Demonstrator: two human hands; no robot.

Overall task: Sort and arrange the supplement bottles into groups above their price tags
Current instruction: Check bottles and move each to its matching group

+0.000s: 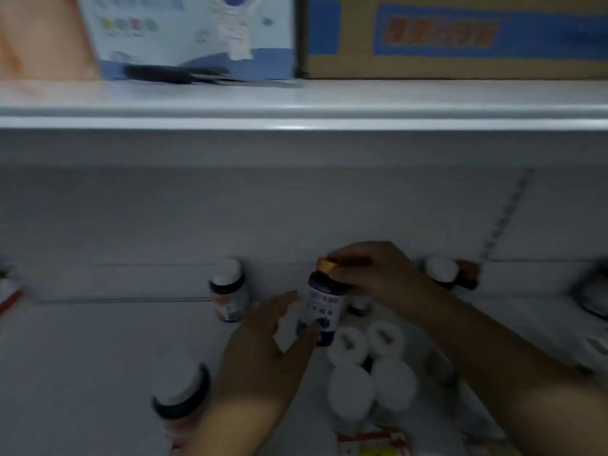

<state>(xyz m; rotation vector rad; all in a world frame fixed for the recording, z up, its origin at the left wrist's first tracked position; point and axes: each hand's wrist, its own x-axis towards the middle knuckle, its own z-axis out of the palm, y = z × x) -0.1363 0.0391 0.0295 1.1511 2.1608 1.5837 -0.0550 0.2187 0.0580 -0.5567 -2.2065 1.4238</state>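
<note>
— Head view: what are the hands doing?

— The right hand (pixel 378 274) pinches the gold cap of a dark purple bottle (pixel 324 307), held upright over the lower shelf (pixel 98 340). The left hand (pixel 263 350) has its fingers loosely spread, fingertips touching the bottle's lower label.

— And the other bottles?

— Four white-capped bottles (pixel 371 363) stand clustered just right of the held one, below the right forearm. A white-capped bottle with an orange label (pixel 229 291) stands alone to the left, near the back wall. Another white-capped one (pixel 182 393) sits tilted at the front left, blurred. More white caps (pixel 441 269) stand behind the right hand.

— Price tags?

— A red and yellow tag (pixel 375 442) shows at the shelf's front edge; its text is too blurred to read.

— Above?

— The upper shelf (pixel 296 110) carries a cardboard box (pixel 460 37) and a blue-white box (pixel 197 34).
</note>
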